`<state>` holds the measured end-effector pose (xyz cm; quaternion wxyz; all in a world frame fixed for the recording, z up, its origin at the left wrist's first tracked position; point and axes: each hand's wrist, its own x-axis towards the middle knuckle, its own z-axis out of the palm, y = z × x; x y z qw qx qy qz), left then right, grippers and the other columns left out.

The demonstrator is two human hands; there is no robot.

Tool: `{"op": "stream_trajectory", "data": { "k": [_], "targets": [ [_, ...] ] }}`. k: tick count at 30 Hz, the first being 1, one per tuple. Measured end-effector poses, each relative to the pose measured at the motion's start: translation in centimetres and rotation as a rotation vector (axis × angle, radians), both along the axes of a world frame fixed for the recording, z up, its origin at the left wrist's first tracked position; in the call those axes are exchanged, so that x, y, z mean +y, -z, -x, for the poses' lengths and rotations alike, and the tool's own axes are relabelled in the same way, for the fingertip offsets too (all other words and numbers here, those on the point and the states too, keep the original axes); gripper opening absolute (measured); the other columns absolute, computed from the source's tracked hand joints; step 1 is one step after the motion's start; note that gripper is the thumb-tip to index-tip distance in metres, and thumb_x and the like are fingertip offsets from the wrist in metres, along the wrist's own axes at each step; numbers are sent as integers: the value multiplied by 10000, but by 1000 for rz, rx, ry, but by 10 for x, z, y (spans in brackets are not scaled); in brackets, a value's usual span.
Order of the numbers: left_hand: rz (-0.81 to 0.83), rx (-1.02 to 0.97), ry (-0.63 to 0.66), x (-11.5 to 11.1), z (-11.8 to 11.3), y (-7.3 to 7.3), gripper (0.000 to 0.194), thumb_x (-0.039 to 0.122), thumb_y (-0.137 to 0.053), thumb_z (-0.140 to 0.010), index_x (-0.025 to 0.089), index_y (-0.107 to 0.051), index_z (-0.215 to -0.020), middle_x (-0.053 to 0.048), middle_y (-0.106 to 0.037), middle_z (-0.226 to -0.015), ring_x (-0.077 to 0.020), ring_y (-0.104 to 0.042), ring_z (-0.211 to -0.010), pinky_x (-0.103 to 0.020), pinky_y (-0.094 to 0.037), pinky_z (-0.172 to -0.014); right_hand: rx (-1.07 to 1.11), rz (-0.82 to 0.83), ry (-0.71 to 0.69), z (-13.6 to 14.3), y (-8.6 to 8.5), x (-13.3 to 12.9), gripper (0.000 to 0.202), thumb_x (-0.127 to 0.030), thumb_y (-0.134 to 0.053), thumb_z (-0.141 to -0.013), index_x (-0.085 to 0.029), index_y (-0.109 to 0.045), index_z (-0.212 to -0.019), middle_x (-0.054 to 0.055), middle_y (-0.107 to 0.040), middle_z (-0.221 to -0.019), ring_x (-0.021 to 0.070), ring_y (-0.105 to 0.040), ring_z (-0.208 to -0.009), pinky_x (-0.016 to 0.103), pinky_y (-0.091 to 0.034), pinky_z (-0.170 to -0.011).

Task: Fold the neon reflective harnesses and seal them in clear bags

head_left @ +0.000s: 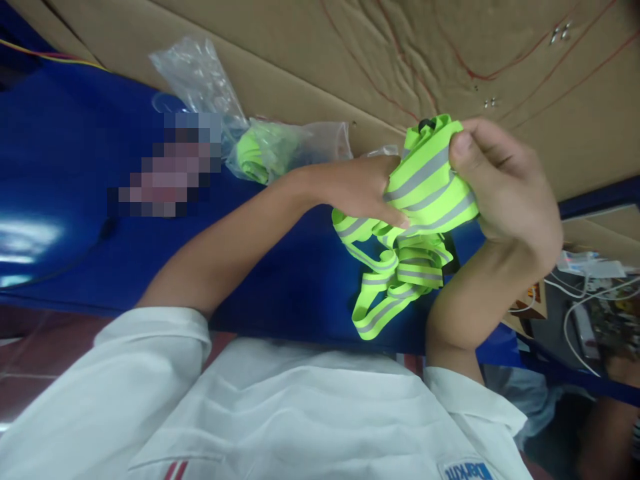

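Note:
A neon-yellow reflective strap (430, 177) with grey stripes is gathered in flat folds between my two hands. My left hand (367, 187) grips the left side of the folds, its thumb across the front and its other fingers hidden behind. On the upper right, my right hand (505, 180) pinches the bundle between thumb and bent fingers. A small black piece, perhaps a buckle, shows at the top of the folds. Below my hands, loose loops of the same strap hang or lie in a tangle over the blue table (280, 267); I cannot tell which.
Clear plastic bags (200, 77) lie at the back, one with a rolled yellow strap (255, 153) inside. Behind them stands a cardboard panel (310, 53) with red wires. White cables (570, 320) and cluttered parts are at the right, near another person's arm (607, 427). A patch at left is pixelated.

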<state>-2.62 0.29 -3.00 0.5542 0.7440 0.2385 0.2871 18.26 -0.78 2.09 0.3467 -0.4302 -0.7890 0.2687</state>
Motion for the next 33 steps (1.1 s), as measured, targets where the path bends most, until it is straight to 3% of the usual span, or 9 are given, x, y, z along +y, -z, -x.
{"op": "stream_trajectory", "data": {
  "k": [4,9,12,14,18,23,26,29,33],
  "targets": [
    [-35,-49,41,0,1,0,275,181,-850,-782,167,-770,-1044,3,-782,-1032,-182,-711,-978,-268,-565,-946,-166,-225,72,6,-4,-9,288,-591,-586,-1007,-397,-796,-1046,51,-776,-1063,390,-677,-1108,563,-503,-951],
    [-83,1,-77,1,5,0,170,160,-794,-828,143,-769,-995,11,-763,-987,-170,-672,-947,-266,-537,-962,-238,-182,-7,13,-2,-11,419,-637,-396,-1065,-398,-740,-1040,23,-769,-1061,338,-700,-1023,515,-540,-945],
    [-176,-32,-40,5,8,1,159,270,-762,-879,130,-770,-952,-15,-757,-986,-195,-657,-972,-251,-527,-915,-297,-128,-195,17,-1,-12,466,-646,-617,-965,-313,-653,-1289,35,-736,-1265,336,-673,-1181,502,-536,-1052],
    [-228,-77,-57,5,11,0,217,320,-773,-875,122,-762,-962,-42,-759,-1013,-200,-653,-983,-245,-531,-883,-260,-140,-205,22,1,-10,585,-568,-742,-886,-280,-589,-1372,43,-705,-1350,329,-655,-1237,498,-528,-1093],
    [-27,-95,-126,4,16,0,397,362,-908,-738,142,-750,-1029,-53,-769,-984,-201,-698,-893,-266,-582,-786,-188,-152,-50,33,11,2,308,-561,-644,-946,-384,-634,-1198,-21,-746,-1205,281,-688,-1131,462,-574,-1032],
    [90,-96,-95,8,8,7,568,370,-955,-630,165,-745,-1117,-50,-777,-1064,-274,-740,-1027,-354,-627,-872,-149,-236,-34,26,22,19,483,-680,-654,-940,-267,-652,-1192,48,-747,-1150,295,-675,-1089,476,-557,-1007],
    [66,-32,-89,11,0,10,582,368,-952,-644,171,-743,-1150,-56,-772,-1124,-325,-721,-1136,-413,-611,-958,-128,-280,-23,17,17,17,476,-663,-689,-940,-244,-669,-1166,53,-744,-1090,276,-677,-1058,453,-551,-1008],
    [41,53,-183,10,-3,11,591,390,-940,-646,171,-739,-1157,-77,-779,-1114,-328,-749,-1037,-409,-618,-876,-30,-255,69,8,6,7,457,-672,-699,-929,-238,-708,-1071,38,-742,-972,262,-688,-973,439,-584,-950],
    [41,21,-222,4,-8,12,494,429,-887,-700,208,-756,-1121,-42,-781,-1051,-276,-753,-953,-328,-591,-797,142,-52,105,-7,-5,-2,444,-668,-731,-901,-224,-746,-892,20,-742,-837,232,-706,-817,361,-608,-741]
  ]
}}
